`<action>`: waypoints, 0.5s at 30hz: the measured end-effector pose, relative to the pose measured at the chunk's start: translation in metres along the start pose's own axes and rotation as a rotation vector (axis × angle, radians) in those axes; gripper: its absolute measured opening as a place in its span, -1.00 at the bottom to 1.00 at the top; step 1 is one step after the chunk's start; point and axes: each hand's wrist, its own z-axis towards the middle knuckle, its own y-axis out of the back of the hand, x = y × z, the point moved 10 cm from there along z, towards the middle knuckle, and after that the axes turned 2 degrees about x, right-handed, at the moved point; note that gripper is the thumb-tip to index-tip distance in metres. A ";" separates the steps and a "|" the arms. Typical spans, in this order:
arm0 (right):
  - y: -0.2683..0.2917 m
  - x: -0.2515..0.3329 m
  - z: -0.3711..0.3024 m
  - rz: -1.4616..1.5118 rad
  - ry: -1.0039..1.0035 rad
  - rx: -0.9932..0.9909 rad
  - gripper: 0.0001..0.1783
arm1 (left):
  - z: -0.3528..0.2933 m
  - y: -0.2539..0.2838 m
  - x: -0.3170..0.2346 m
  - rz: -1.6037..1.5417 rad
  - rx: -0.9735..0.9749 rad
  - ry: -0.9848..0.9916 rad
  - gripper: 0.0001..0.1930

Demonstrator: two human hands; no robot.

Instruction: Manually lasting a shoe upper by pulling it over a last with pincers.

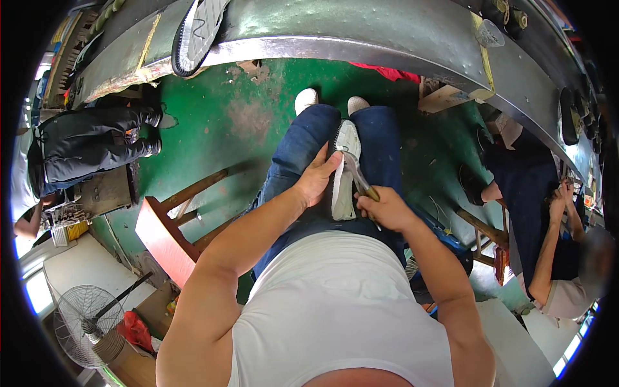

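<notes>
A pale grey-white shoe (343, 197) lies lengthwise on my lap between my thighs, with a dark stitched-looking edge along its left side. My left hand (316, 175) grips it from the left, the thumb across its top and the other fingers along its side. In my right hand (385, 208) is a hand tool (369, 191) with a yellowish-brown handle and a curved metal head. The head rests over the middle of the shoe, near my left thumb; its exact kind I cannot make out.
Ahead curves a metal-topped workbench (309, 24), with a shoe sole (196, 35) overhanging its edge. A wooden stool (169, 235) stands at left, near a fan (90, 322). One person in dark trousers (90, 145) stands left; another (525, 193) sits right, hands at the bench.
</notes>
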 end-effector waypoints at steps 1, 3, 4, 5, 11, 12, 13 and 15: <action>-0.001 -0.005 -0.003 0.264 -0.098 0.163 -0.70 | 0.000 0.000 0.004 -0.007 -0.031 0.002 -0.16; 0.006 -0.010 -0.009 0.386 -0.130 0.270 -0.66 | -0.001 -0.011 -0.001 0.027 -0.036 0.007 -0.20; 0.002 -0.010 -0.014 0.503 -0.163 0.383 -0.62 | -0.002 -0.013 -0.004 0.060 -0.045 0.006 -0.24; 0.008 -0.008 -0.017 0.435 -0.191 0.410 -0.59 | 0.000 -0.014 -0.006 0.078 -0.034 0.004 -0.28; 0.061 0.037 -0.029 -0.011 -0.189 0.301 -0.64 | 0.009 0.002 -0.002 0.160 -0.162 0.070 -0.29; 0.069 0.057 -0.029 -0.185 -0.170 0.220 -0.67 | 0.012 0.005 0.000 0.210 -0.132 0.063 -0.27; 0.069 0.084 -0.024 -0.252 -0.105 0.127 -0.68 | 0.015 0.010 0.002 0.202 -0.140 0.059 -0.27; 0.057 0.108 -0.002 -0.300 0.134 0.023 -0.65 | 0.020 0.010 0.003 0.238 -0.116 0.056 -0.21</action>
